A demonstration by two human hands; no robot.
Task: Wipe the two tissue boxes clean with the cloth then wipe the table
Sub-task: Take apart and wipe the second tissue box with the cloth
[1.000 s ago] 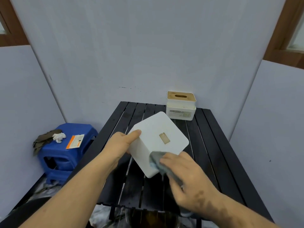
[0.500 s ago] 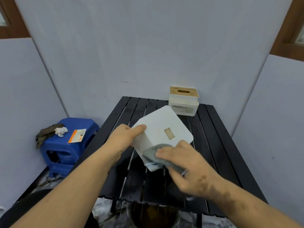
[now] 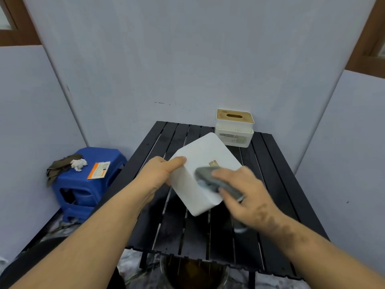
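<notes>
Left hand (image 3: 160, 174) grips the white tissue box (image 3: 200, 174) by its left edge, thumb laid across the top, fingers curled under; box is tilted and looks lifted off the black slatted table (image 3: 277, 184), tho the far lower corner is hidden so can't be sure. Right hand (image 3: 248, 195) sits just right of the left one, w/ the grey cloth (image 3: 216, 180) bunched under its fingers and pressed flat on the box's upper face, next to a small tan patch there. Fingers are fairly straight over the cloth; whether the thumb pinches it can't be told, hand is blurred. 2nd tissue box (image 3: 234, 128), white w/ a wooden slotted lid, stands well beyond the right hand at the table's far edge. Off past the left hand: blue stool (image 3: 91, 184) w/ a rag, crumpled tissue & an orange-white packet on top.
</notes>
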